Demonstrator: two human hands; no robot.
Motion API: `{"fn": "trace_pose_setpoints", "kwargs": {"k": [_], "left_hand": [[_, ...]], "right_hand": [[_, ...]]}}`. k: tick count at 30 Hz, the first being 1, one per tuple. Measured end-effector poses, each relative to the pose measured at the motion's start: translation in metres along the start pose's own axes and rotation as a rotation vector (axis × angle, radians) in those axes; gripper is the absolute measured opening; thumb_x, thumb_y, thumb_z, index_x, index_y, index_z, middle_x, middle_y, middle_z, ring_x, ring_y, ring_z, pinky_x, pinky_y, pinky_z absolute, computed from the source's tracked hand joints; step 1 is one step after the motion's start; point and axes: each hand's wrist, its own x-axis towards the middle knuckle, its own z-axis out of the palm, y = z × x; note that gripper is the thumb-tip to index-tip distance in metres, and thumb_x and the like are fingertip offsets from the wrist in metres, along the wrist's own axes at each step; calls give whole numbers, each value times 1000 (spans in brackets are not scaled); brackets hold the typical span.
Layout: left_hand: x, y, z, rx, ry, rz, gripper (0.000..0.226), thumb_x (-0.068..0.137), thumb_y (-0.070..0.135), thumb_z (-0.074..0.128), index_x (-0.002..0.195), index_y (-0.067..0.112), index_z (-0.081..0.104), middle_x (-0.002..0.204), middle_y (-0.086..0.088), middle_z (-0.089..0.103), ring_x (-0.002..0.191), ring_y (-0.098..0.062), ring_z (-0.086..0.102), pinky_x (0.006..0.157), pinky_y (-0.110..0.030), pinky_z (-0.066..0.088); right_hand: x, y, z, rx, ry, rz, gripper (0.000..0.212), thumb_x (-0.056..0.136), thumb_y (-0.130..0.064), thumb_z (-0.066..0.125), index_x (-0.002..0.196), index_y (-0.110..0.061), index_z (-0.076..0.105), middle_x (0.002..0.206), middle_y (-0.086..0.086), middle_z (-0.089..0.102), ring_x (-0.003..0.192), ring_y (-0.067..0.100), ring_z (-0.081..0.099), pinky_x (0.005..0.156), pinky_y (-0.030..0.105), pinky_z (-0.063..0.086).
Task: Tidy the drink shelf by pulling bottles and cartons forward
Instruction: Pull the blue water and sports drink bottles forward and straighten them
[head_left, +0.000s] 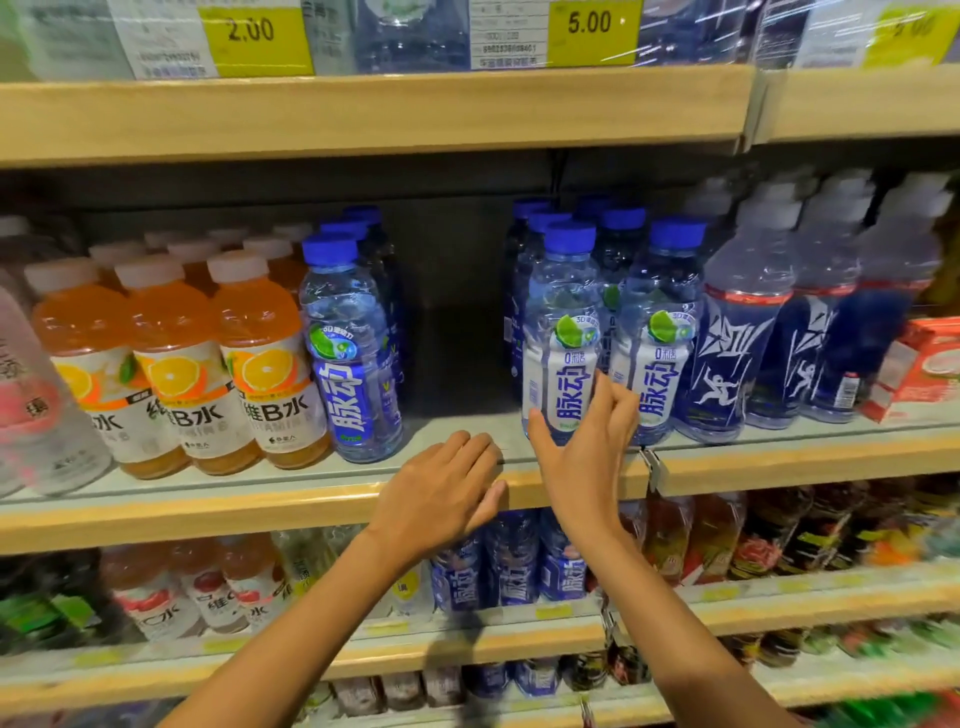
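On the middle shelf (311, 499), blue-capped clear bottles with blue and white labels stand in rows. My right hand (584, 447) reaches up to the front white-labelled bottle (563, 322); thumb and curled fingers close round its lower part. A second white-labelled bottle (657, 332) stands just to its right. My left hand (441, 493) rests with straight fingers on the shelf's front edge, below a dark empty gap (457, 322). Left of the gap stands a blue-labelled bottle (350, 353) at the front.
Orange vitamin-water bottles (260, 358) fill the shelf's left side. Tall white-capped bottles with dark blue labels (743, 322) stand to the right, with a red carton (930, 364) beyond. The shelf above carries yellow price tags (592, 31). Lower shelves hold more bottles (509, 566).
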Motion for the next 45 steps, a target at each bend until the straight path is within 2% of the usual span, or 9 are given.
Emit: {"fn": "trace_pose_setpoints", "kwargs": {"k": [5, 11, 18, 24, 28, 33, 37, 40, 45], "left_hand": [[0, -1, 1, 27, 10, 17, 37, 96, 34, 41, 104, 6, 65, 103, -10, 66, 87, -24, 62, 67, -34, 54], [-3, -2, 3, 29, 52, 5, 35, 96, 36, 43, 102, 9, 64, 102, -8, 66, 86, -22, 61, 66, -32, 53], [0, 0, -8, -66, -28, -81, 38, 95, 40, 40, 101, 12, 66, 102, -2, 66, 87, -19, 61, 67, -32, 53], [35, 0, -48, -846, 216, -676, 35, 95, 45, 48, 112, 18, 61, 107, 7, 65, 93, 3, 59, 78, -14, 46], [80, -2, -90, -1340, 357, -745, 41, 85, 48, 61, 114, 20, 57, 111, 4, 66, 102, -7, 64, 82, -22, 50], [94, 11, -108, -1316, 540, -813, 27, 75, 24, 81, 95, 17, 64, 84, 3, 71, 78, -11, 69, 68, -21, 53], [93, 11, -114, -1337, 569, -846, 18, 75, 11, 79, 86, 13, 66, 74, 3, 69, 69, -10, 67, 64, -21, 52], [90, 2, -119, -1503, 510, -894, 12, 73, 8, 76, 78, 15, 68, 73, -1, 69, 69, -17, 65, 67, -31, 55], [87, -16, -124, -2119, 167, -626, 44, 51, 24, 79, 91, 9, 66, 84, -7, 69, 74, -26, 66, 68, -33, 56]], "right_hand": [[10, -1, 4, 163, -124, 48, 72, 84, -26, 71, 136, -5, 27, 127, 13, 46, 116, 24, 50, 94, 34, 47], [31, -2, 15, 201, -128, 102, 77, 73, -37, 79, 127, -3, 36, 124, 14, 52, 116, 27, 50, 98, 40, 43], [38, 1, 12, 196, -140, 77, 65, 67, -37, 84, 106, -11, 39, 92, -1, 57, 85, 19, 60, 74, 34, 50], [23, -8, -7, 309, -226, 17, 63, 65, -29, 86, 107, -20, 40, 87, -20, 53, 77, -26, 51, 61, -3, 37], [5, -24, -19, 341, -366, -15, 67, 63, -27, 87, 110, -23, 39, 89, -17, 56, 75, -18, 55, 56, 1, 40], [-15, -41, -20, 458, -428, 10, 69, 65, -23, 87, 115, -24, 39, 98, -17, 58, 81, -19, 55, 60, 1, 42], [-23, -44, -23, 492, -458, 4, 69, 65, -29, 87, 116, -29, 40, 97, -17, 61, 83, -14, 59, 62, 5, 45], [-20, -36, -35, 642, -608, 72, 63, 66, -39, 83, 114, -46, 44, 101, -10, 69, 90, 2, 67, 70, 16, 52], [-16, -21, -44, 1211, -1102, 508, 87, 53, -61, 83, 122, -12, 60, 117, 14, 67, 104, 29, 66, 93, 42, 52]]}}
